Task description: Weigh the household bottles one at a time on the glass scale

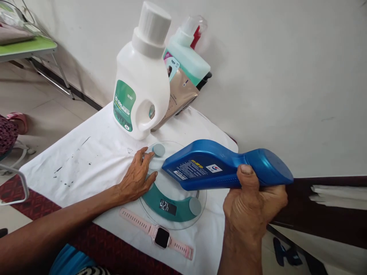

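Observation:
My right hand (252, 206) grips a blue plastic bottle (206, 164) near its capped end, thumb on top. The bottle is tilted nearly flat, its base over a round glass digital scale (169, 215); I cannot tell whether it touches the glass. Digits are lit on the scale's small display. At the scale's left rim rests my left hand (137, 177), fingers apart and holding nothing. A pink-strapped smartwatch (161, 236) lies along the near side of the scale. Just behind stands a large white detergent bottle (140, 76) with a green label.
Behind the white bottle are a brown pouch (179, 91) and a pale green bottle (189, 61), close to the wall. All this stands on a white cloth (77, 164) over a table. A green-topped folding table (31, 46) is at far left, with part of another person (8, 133) below.

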The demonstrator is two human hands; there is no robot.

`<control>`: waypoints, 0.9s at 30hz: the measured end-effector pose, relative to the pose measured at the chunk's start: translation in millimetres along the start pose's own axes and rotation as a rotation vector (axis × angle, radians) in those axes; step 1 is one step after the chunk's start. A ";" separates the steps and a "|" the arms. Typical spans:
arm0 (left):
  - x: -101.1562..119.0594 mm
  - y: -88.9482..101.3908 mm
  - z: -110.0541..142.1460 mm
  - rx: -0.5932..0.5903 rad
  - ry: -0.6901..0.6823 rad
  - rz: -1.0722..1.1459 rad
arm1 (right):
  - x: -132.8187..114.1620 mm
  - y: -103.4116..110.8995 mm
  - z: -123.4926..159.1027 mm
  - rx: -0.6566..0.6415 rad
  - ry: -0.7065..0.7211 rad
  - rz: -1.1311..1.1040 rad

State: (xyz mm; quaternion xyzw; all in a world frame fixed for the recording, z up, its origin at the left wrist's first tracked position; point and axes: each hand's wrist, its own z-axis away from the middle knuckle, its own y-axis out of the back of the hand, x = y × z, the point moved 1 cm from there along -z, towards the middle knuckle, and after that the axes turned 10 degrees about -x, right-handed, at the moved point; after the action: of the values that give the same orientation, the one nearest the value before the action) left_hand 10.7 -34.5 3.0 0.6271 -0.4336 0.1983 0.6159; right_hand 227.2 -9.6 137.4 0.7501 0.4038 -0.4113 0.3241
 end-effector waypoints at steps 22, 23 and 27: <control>-4.7 4.3 -2.7 -0.060 -0.019 -0.031 | 149.8 72.6 66.4 0.262 -0.440 0.062; -4.3 4.6 -3.0 -0.062 -0.017 -0.039 | 152.5 73.7 66.2 0.255 -0.434 0.073; -2.1 6.7 -4.1 -0.080 -0.002 -0.063 | 152.7 74.9 64.4 0.201 -0.425 0.131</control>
State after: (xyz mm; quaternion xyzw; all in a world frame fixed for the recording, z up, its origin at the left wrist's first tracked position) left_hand 5.4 -29.0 6.1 0.6155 -0.4220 0.1605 0.6460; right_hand 320.9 -45.3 -14.3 0.6997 0.2343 -0.5761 0.3516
